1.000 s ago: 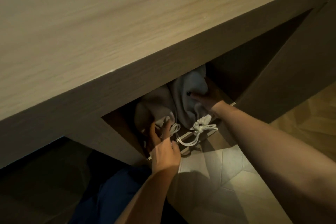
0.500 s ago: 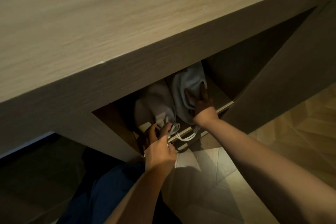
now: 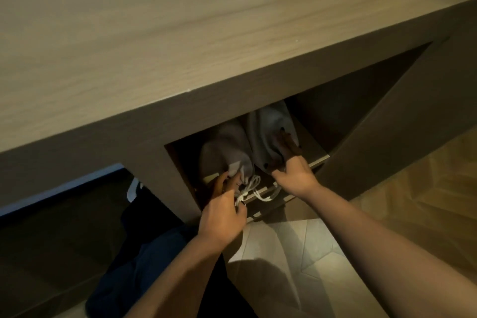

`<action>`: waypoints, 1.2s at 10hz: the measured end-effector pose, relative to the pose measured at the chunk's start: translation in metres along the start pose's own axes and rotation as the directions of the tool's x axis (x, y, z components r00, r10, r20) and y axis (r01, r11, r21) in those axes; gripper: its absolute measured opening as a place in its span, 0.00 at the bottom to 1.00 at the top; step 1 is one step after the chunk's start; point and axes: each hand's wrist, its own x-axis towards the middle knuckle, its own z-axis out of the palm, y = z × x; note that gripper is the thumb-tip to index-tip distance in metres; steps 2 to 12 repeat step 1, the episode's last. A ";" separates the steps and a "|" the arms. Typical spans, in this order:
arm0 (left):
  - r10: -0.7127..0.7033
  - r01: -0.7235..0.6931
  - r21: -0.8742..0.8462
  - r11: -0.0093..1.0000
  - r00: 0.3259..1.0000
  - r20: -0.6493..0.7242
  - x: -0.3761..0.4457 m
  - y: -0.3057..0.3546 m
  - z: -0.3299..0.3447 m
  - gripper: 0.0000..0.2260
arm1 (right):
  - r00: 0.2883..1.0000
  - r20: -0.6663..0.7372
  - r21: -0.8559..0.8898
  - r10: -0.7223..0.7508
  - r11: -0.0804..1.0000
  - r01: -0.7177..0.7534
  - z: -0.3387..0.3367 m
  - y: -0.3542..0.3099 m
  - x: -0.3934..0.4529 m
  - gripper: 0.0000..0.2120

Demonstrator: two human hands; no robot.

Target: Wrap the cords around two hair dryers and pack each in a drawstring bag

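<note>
Two grey drawstring bags lie side by side in an open cabinet compartment under the wooden top. The left bag has its gathered neck toward me, and its white drawstring hangs over the shelf edge. My left hand pinches that drawstring at the neck. The right bag lies deeper in. My right hand rests on the right bag's near end, fingers spread and pressing on the cloth. A second white cord loop hangs below it. The hair dryers are hidden inside the bags.
The wooden top overhangs the compartment. An open cabinet door stands at the right. The shelf edge runs under my right hand. A dark blue garment and pale floor tiles lie below.
My right hand has slid from the bag's middle back to its near end. Both bags sit a little deeper in the compartment. My left hand stays at the left bag's drawstring.
</note>
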 end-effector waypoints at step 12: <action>0.021 -0.018 0.043 0.999 0.997 -0.075 -0.014 0.016 -0.013 0.26 | 0.999 -0.022 -0.038 0.038 0.999 -0.038 -0.010 -0.021 -0.021 0.23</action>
